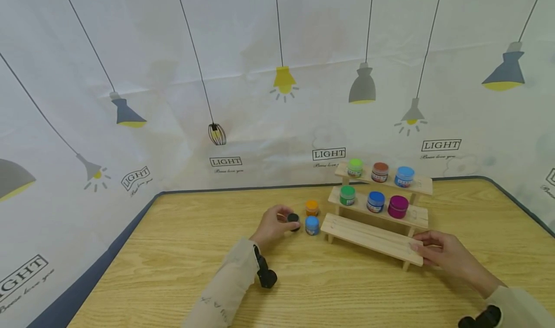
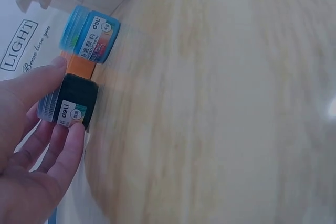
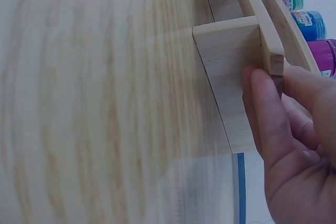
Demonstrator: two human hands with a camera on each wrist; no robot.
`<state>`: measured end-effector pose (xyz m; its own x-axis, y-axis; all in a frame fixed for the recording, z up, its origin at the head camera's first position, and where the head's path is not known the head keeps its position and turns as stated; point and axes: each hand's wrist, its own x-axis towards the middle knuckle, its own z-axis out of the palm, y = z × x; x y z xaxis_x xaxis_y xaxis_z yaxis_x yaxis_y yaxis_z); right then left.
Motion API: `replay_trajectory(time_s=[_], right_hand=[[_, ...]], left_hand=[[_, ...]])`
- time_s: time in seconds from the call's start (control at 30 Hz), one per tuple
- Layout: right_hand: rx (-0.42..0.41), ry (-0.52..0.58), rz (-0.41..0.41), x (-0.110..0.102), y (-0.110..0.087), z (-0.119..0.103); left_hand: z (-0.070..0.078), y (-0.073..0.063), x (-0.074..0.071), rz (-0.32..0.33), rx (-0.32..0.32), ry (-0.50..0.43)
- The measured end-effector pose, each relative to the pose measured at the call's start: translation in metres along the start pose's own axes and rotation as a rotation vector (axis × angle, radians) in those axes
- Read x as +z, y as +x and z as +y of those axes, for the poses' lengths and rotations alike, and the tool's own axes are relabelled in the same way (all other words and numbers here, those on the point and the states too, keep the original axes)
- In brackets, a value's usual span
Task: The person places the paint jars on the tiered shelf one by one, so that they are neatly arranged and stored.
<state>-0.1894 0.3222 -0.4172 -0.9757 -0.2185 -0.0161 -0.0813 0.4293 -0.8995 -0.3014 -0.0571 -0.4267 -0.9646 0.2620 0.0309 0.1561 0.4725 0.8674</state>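
Note:
My left hand point(image 1: 274, 226) holds a small black paint jar point(image 1: 293, 221) between thumb and fingers. The left wrist view shows the thumb on the jar's lid side and fingertips by its label. Beside it stand a light blue paint jar point(image 1: 312, 225) and an orange paint jar point(image 1: 311, 208), the orange one mostly hidden in the left wrist view. With my right hand point(image 1: 446, 252) I pinch the right end of the lowest step of a three-tier wooden stand point(image 1: 368, 236). In the right wrist view, thumb and fingers point(image 3: 268, 95) lie on opposite sides of the step's board.
On the top tier are light green point(image 1: 354, 168), red-brown point(image 1: 380, 172) and light blue point(image 1: 404, 177) jars. The middle tier bears green point(image 1: 347, 195), dark blue point(image 1: 376, 202) and purple point(image 1: 398, 207) ones. Behind the wooden table point(image 1: 195, 270) hangs a lamp-printed backdrop point(image 1: 260, 121).

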Motion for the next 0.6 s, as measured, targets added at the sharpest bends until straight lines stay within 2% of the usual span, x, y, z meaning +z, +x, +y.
replay_trajectory(time_s=[0.4,0.6], right_hand=[[0.023,-0.029,0.019,0.001,0.001,-0.001],[0.035,-0.032,0.024,0.001,0.001,0.001]], left_hand=[[-0.003,-0.011,-0.01,-0.129,0.033,-0.008],[-0.005,-0.013,-0.013,-0.168,0.032,-0.015]])
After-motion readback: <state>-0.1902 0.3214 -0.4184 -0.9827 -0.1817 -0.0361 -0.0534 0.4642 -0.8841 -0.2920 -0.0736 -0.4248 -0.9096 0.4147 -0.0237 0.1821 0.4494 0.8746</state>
